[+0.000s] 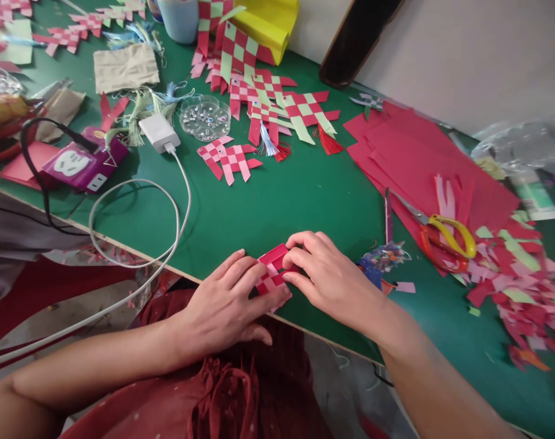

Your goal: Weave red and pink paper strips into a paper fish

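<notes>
A small piece of woven paper strips point(269, 279) in red and pink lies near the table's front edge, partly covered by my fingers. My left hand point(234, 292) rests over its left side, pressing it to the table with bent fingers, the thumb sticking out below. At the right side, my right hand point(311, 262) pinches a red paper strip point(274, 253) of the same piece between fingertips and thumb. Beyond my hands sits a finished-looking woven paper fish point(229, 160) in red and pink.
Red paper sheets point(424, 164) carry scissors point(446, 238), beside a heap of paper scraps point(524, 286). More woven fish point(309, 110), a case of googly eyes point(205, 117) and a blue cup point(179, 21) stand behind. Left are a purple power strip point(85, 160), a white charger point(159, 133) and its looping cable point(186, 201).
</notes>
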Demonstrator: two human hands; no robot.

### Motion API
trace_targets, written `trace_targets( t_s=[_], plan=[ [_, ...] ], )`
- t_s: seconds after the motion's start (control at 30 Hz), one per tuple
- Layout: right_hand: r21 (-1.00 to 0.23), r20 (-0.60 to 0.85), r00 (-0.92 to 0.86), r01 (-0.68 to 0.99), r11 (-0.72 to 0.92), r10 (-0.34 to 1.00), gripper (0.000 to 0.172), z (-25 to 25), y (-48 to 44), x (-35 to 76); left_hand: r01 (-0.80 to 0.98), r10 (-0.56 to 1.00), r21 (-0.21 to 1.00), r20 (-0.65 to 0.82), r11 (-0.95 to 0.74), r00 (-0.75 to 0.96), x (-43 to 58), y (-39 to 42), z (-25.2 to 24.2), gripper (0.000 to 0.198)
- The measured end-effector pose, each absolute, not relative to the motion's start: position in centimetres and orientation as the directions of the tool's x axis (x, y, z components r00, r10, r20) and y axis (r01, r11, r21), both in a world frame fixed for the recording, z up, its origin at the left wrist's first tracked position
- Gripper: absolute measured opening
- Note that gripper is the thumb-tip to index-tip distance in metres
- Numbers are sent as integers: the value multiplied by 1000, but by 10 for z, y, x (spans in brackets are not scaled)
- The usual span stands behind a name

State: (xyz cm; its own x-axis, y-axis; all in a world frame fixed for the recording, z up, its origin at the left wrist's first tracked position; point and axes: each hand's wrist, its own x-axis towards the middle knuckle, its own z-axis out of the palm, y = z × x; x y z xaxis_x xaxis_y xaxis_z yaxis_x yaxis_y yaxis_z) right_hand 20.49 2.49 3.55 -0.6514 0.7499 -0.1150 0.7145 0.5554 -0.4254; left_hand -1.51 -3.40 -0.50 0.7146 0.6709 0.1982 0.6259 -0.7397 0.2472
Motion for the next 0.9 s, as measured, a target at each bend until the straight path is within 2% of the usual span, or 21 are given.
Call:
trace_targets(
  t_s=[0.2,0.63,0.8,0.9],
  plan=[
    [-415,-139,-628,739,531,765,12,35,24,202,619,667,258,195,-742,719,-16,-33,-3,73],
    [-377,-140,-628,749,545,766,10,35,25,200,612,669,288,176,-737,722,-16,-32,-1,70],
    [-403,-67,-635,723,561,770,7,34,22,203,602,656,282,169,-747,735,-19,-31,1,75],
    [-379,66,-598,725,575,798,9,37,12,205,603,676,323,209,-730,707,-27,-28,5,58]
  ],
)
